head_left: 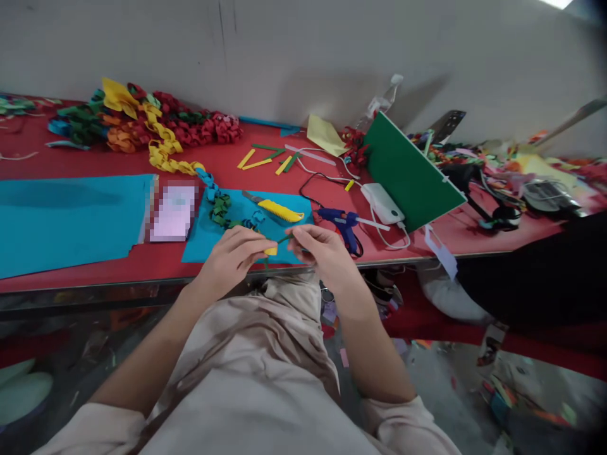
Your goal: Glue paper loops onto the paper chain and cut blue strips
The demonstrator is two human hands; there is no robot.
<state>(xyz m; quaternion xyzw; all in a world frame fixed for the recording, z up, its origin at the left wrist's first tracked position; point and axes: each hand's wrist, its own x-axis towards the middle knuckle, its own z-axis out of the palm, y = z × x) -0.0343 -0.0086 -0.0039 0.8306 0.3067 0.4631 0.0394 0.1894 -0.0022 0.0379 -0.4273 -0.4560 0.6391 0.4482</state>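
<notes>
Fingers [307, 239] partly hide green strip [285, 239].

White light [557, 2] glared at the top right corner, and soft shadows lay on the wall [284, 44] around the green board [410, 174]. Below my worktop [227, 178], the floor [436, 379] was dim. The right edge was stretched and blurred; coarse pixels hid a rectangle [173, 212] left of my fingers [249, 245].
</notes>
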